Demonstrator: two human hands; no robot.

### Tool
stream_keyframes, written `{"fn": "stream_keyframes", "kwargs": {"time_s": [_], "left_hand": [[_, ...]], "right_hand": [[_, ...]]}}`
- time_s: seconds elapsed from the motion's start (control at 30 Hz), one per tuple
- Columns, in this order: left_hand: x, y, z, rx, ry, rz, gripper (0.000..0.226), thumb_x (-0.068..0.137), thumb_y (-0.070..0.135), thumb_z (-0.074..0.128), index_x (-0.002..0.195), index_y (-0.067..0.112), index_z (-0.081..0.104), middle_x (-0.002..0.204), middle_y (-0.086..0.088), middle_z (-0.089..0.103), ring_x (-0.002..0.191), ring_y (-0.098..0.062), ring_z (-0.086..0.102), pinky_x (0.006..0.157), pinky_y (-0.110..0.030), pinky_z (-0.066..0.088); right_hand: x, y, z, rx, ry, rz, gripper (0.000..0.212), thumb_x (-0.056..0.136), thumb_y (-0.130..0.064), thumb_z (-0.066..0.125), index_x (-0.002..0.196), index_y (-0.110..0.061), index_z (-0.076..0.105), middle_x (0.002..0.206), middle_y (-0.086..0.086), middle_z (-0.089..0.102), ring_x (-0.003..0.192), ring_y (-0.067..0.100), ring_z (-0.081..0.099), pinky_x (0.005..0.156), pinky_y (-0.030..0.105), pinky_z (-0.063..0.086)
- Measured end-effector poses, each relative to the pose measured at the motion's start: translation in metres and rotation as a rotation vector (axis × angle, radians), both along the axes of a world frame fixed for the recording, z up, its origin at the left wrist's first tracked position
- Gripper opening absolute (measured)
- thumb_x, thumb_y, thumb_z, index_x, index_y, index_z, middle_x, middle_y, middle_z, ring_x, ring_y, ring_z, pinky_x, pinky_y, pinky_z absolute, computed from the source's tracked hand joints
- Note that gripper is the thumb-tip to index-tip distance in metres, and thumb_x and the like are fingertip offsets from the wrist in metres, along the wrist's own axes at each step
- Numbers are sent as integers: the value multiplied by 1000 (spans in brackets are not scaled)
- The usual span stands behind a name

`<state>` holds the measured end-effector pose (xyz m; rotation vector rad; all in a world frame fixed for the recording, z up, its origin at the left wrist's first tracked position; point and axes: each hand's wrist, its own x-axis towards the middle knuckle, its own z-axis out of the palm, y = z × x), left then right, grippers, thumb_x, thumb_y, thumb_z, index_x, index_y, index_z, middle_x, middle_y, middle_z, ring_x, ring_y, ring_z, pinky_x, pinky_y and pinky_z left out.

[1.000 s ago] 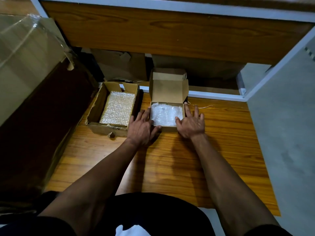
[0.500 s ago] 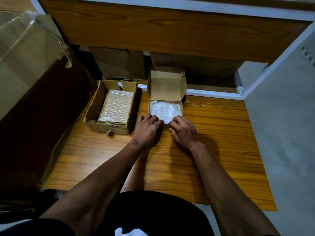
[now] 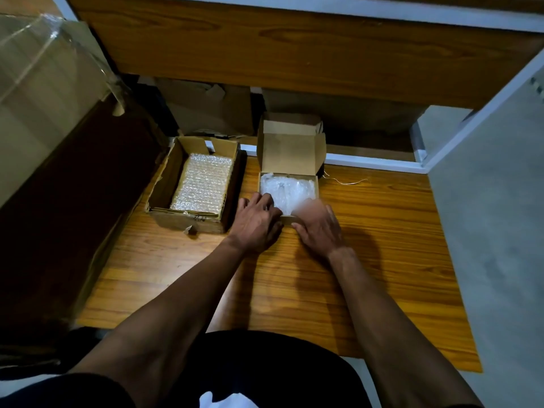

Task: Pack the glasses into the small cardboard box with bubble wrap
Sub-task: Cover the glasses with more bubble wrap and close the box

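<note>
A wooden tabletop (image 3: 382, 260) is filling most of the view, seen from above by a seated person whose two bare forearms are reaching forward from six o'clock. At nine o'clock a large cardboard carton (image 3: 35, 72) wrapped in clear film is leaning over the table's left edge. Toward eleven o'clock a worn open cardboard box (image 3: 164, 184) is sitting on the wood, holding a flat stack of bubble wrap sheets (image 3: 201, 184) that is lying against its right side. Just to its right, near twelve o'clock, the small cardboard box (image 3: 290, 156) is standing with its lid flap raised upright; its shallow tray is filled with crumpled bubble wrap (image 3: 287, 189), and any glasses under it are hidden. The left hand (image 3: 256, 222) is resting at the tray's near left corner with its fingers curled over the wrap's edge, apparently gripping it. The right hand (image 3: 319, 226) is lying at the near right corner; its fingers are blurred, so its hold cannot be told. A thin thread (image 3: 347, 181) is lying on the wood at one o'clock, beside the small box.
</note>
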<state>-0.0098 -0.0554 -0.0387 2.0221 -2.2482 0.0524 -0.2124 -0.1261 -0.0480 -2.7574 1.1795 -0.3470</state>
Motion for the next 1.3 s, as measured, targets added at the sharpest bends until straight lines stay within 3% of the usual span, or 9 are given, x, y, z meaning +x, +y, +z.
{"fn": "stream_keyframes", "kwargs": {"time_s": [0.2, 0.33, 0.4, 0.47, 0.53, 0.63, 0.73, 0.93, 1.3], "left_hand": [[2, -6, -1, -14, 16, 18, 46, 102, 59, 36, 104, 30, 71, 111, 0, 56, 111, -22, 45, 83, -43, 27], [11, -18, 4, -102, 76, 98, 36, 104, 48, 37, 112, 28, 65, 112, 2, 64, 111, -21, 48, 87, -44, 33], [14, -29, 10, -111, 74, 190, 37, 104, 47, 36, 123, 27, 60, 120, 1, 64, 114, -23, 48, 89, -45, 34], [17, -40, 14, -64, 51, 279, 47, 104, 49, 34, 138, 25, 55, 130, -1, 60, 121, -26, 46, 95, -48, 36], [21, -48, 15, 15, 13, 314, 54, 103, 52, 32, 146, 24, 50, 137, -3, 57, 126, -29, 43, 98, -51, 37], [24, -52, 14, 73, -64, 286, 54, 103, 54, 28, 139, 24, 55, 136, -5, 57, 128, -31, 40, 102, -54, 35], [21, -53, 13, 95, -127, 258, 48, 104, 52, 31, 128, 23, 62, 141, -8, 48, 131, -35, 38, 106, -57, 34], [17, -57, 4, 177, -45, 331, 64, 106, 61, 18, 139, 22, 55, 152, -12, 31, 133, -37, 33, 106, -57, 33], [14, -75, 7, 331, 173, 483, 66, 107, 62, 18, 137, 24, 62, 152, -15, 31, 136, -39, 30, 110, -58, 25]], "right_hand": [[7, -4, 3, -7, -43, -23, 23, 93, -41, 71, 100, -19, 74, 105, 2, 63, 103, 22, 54, 84, 38, 46], [13, -11, 13, 30, -194, -18, 13, 96, -25, 64, 106, -17, 61, 101, 3, 65, 95, 20, 56, 85, 45, 52], [16, -19, 15, 38, -190, -42, 30, 93, -22, 70, 120, -13, 59, 114, 7, 62, 105, 24, 57, 91, 46, 53], [20, -28, 18, 112, -106, -105, 60, 89, -33, 76, 140, -11, 52, 134, 11, 53, 121, 28, 51, 103, 46, 49], [24, -39, 20, 195, 2, -144, 83, 88, -45, 76, 154, -13, 39, 150, 11, 43, 136, 30, 42, 115, 48, 37], [30, -50, 23, 252, 188, -167, 95, 90, -59, 69, 162, -15, 25, 164, 10, 32, 151, 30, 31, 126, 53, 16], [30, -56, 23, 266, 259, -171, 95, 92, -65, 64, 163, -18, 22, 167, 7, 30, 153, 27, 32, 125, 62, 8], [36, -56, 21, 277, 300, -171, 99, 92, -68, 61, 165, -17, 16, 168, 7, 29, 149, 28, 41, 122, 69, 6], [44, -54, 26, 280, 353, -194, 103, 92, -68, 62, 165, -13, 14, 167, 11, 29, 146, 30, 44, 122, 62, 14]]}}
